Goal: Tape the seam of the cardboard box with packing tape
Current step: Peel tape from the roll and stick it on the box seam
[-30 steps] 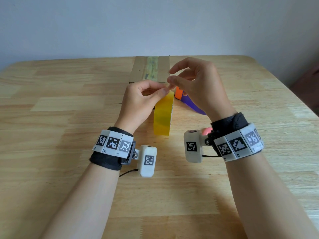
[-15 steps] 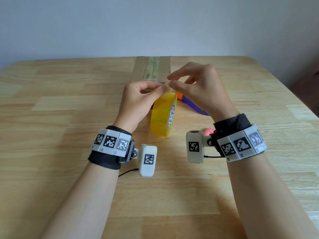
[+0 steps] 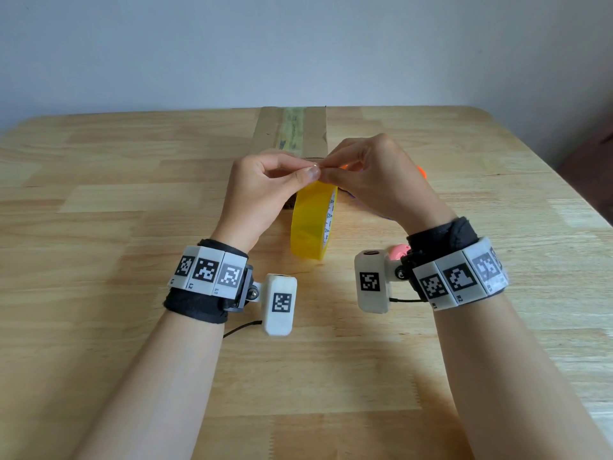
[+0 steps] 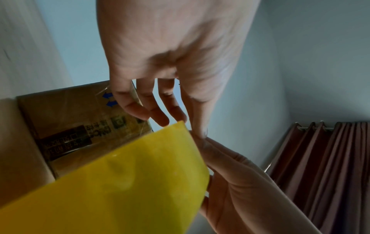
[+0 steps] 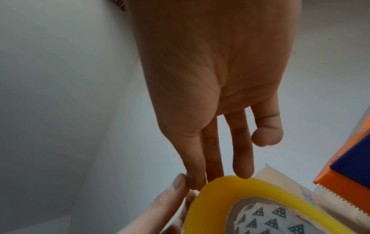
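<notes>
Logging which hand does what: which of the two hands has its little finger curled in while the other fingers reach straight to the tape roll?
The right hand: its little finger curls back while the rest extend to the yellow tape roll. The left hand bends all its fingers.

- Counter (image 3: 132, 327): pale wood in joined strips, smooth, matt.
- Cardboard box (image 3: 265, 131) at the far edge: brown, matt, with a glossy old tape strip (image 3: 293, 127) along its top.
- Packing tape roll (image 3: 310, 224): glossy yellow plastic film; printed paper core (image 5: 266, 220).
- Wristbands (image 3: 195, 307): black cloth, matt.
</notes>
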`<state>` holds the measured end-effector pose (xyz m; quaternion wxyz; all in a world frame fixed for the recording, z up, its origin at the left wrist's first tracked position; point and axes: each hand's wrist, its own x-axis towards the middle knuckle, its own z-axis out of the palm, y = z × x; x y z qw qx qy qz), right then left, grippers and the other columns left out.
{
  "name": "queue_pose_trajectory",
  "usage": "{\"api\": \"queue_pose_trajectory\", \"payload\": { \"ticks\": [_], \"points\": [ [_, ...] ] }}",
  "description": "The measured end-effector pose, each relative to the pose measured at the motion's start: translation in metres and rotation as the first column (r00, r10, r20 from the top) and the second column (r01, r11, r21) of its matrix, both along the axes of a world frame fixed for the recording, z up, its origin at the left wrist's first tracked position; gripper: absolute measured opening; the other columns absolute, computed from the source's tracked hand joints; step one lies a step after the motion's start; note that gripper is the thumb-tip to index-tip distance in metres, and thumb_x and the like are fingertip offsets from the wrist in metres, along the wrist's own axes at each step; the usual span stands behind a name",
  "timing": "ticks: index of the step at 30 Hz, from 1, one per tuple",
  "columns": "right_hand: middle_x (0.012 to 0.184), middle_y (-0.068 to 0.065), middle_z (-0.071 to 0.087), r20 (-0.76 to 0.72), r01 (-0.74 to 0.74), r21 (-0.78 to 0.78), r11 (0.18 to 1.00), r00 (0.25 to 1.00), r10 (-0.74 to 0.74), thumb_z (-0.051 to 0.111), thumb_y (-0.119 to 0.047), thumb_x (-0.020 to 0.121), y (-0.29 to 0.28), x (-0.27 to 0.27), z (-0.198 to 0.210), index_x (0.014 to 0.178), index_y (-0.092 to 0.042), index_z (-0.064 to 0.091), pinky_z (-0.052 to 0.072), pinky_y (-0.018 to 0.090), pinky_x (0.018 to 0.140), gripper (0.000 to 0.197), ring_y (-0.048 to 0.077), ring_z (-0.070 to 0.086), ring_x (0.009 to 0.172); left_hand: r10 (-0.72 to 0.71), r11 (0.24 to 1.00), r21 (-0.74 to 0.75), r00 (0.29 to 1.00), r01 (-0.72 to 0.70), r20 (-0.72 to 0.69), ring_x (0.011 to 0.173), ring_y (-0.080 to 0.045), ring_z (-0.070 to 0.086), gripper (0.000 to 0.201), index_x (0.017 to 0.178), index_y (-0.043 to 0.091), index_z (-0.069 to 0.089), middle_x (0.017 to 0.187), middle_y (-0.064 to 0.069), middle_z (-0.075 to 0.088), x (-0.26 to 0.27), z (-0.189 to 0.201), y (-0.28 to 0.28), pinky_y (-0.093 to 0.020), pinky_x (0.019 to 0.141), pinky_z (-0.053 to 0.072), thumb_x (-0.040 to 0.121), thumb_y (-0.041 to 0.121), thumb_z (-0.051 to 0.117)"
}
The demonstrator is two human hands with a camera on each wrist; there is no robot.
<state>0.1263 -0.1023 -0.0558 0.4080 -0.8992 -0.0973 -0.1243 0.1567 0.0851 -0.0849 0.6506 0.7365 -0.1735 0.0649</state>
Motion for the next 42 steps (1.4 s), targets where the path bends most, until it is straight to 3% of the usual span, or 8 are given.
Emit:
{"api": "queue_pose_trajectory", "payload": {
  "ticks": [10, 16, 20, 23, 29, 32, 36, 42],
  "points": [
    [0.088, -0.013, 0.073, -0.009, 0.047, -0.014, 0.999, 0.999, -0.047, 0.076, -0.036, 0.090, -0.001, -0.001, 0.000, 0.097, -0.023, 0.083, 0.037, 0.010, 0.057, 0.015, 0.005, 0.061, 0.067, -0.042, 0.997, 0.064, 0.998, 0.040, 0.042, 0.087, -0.006, 0.072, 0.010, 0.093, 0.025, 0.081, 0.095, 0.004, 0.077, 0.004, -0.002, 0.003, -0.022, 0.073, 0.051, 0.085, 0.020, 0.082],
    [0.061, -0.024, 0.063, 0.004, 0.088, -0.003, 0.996, 0.996, -0.088, 0.080, -0.033, 0.087, 0.000, -0.004, 0.003, 0.095, -0.023, 0.085, 0.038, 0.003, 0.053, 0.014, -0.015, 0.058, 0.056, -0.033, 0.995, 0.100, 0.998, 0.028, 0.048, 0.087, -0.004, 0.069, 0.009, 0.089, 0.030, 0.080, 0.093, 0.009, 0.074, 0.004, -0.002, 0.003, -0.023, 0.074, 0.050, 0.088, 0.022, 0.078],
    [0.080, -0.017, 0.074, -0.003, 0.058, 0.055, 0.997, 0.998, -0.058, 0.080, -0.034, 0.087, -0.001, -0.006, 0.007, 0.103, -0.019, 0.083, 0.046, 0.005, 0.060, 0.023, -0.013, 0.065, 0.062, 0.002, 0.993, 0.118, 1.000, -0.005, 0.024, 0.087, -0.001, 0.068, 0.006, 0.087, 0.029, 0.080, 0.094, 0.011, 0.074, 0.004, -0.002, 0.002, -0.022, 0.077, 0.050, 0.088, 0.025, 0.077],
    [0.072, -0.019, 0.072, 0.003, 0.044, 0.039, 0.998, 0.999, -0.045, 0.078, -0.033, 0.088, 0.000, -0.006, 0.006, 0.094, -0.018, 0.084, 0.045, 0.009, 0.062, 0.017, -0.011, 0.064, 0.062, -0.010, 0.994, 0.108, 1.000, 0.010, -0.002, 0.087, -0.001, 0.070, 0.006, 0.088, 0.027, 0.081, 0.092, 0.011, 0.076, 0.001, 0.000, 0.002, -0.022, 0.076, 0.052, 0.089, 0.023, 0.077],
    [0.075, -0.011, 0.076, -0.005, 0.068, 0.087, 0.994, 0.998, -0.068, 0.076, -0.032, 0.089, 0.000, -0.006, 0.006, 0.086, -0.020, 0.081, 0.044, 0.013, 0.063, 0.013, -0.009, 0.061, 0.061, -0.082, 0.995, 0.036, 0.969, 0.093, -0.233, 0.102, -0.020, 0.075, 0.033, 0.117, 0.020, 0.076, 0.108, 0.000, 0.078, 0.001, 0.005, 0.010, -0.042, 0.084, 0.062, 0.084, 0.021, 0.083],
    [0.077, -0.015, 0.073, 0.003, 0.107, 0.065, 0.992, 0.994, -0.108, 0.075, -0.035, 0.089, 0.000, -0.005, 0.005, 0.086, -0.024, 0.081, 0.037, 0.007, 0.059, 0.012, -0.013, 0.058, 0.061, -0.138, 0.983, 0.058, 0.906, 0.176, -0.401, 0.099, -0.026, 0.076, 0.030, 0.108, 0.014, 0.075, 0.103, -0.007, 0.080, -0.001, 0.005, 0.008, -0.054, 0.097, 0.055, 0.082, 0.026, 0.084],
    [0.080, -0.018, 0.068, 0.000, 0.150, 0.068, 0.986, 0.989, -0.150, 0.078, -0.036, 0.086, -0.001, -0.004, 0.005, 0.084, -0.025, 0.079, 0.034, 0.003, 0.055, 0.012, -0.018, 0.054, 0.061, -0.211, 0.961, 0.052, 0.841, 0.272, -0.497, 0.097, -0.022, 0.075, 0.026, 0.098, 0.015, 0.079, 0.098, -0.007, 0.081, -0.005, 0.005, 0.005, -0.050, 0.104, 0.051, 0.076, 0.028, 0.084],
    [0.094, -0.008, 0.076, -0.086, 0.183, 0.095, 0.978, 0.981, -0.175, 0.078, -0.033, 0.084, 0.003, -0.003, 0.003, 0.084, -0.021, 0.082, 0.041, 0.013, 0.069, 0.012, -0.005, 0.063, 0.085, -0.308, 0.918, 0.035, 0.766, 0.395, -0.564, 0.081, -0.018, 0.076, 0.019, 0.097, 0.010, 0.075, 0.090, -0.008, 0.080, -0.009, 0.008, 0.005, -0.035, 0.079, 0.063, 0.080, 0.015, 0.079]
  ]
}}
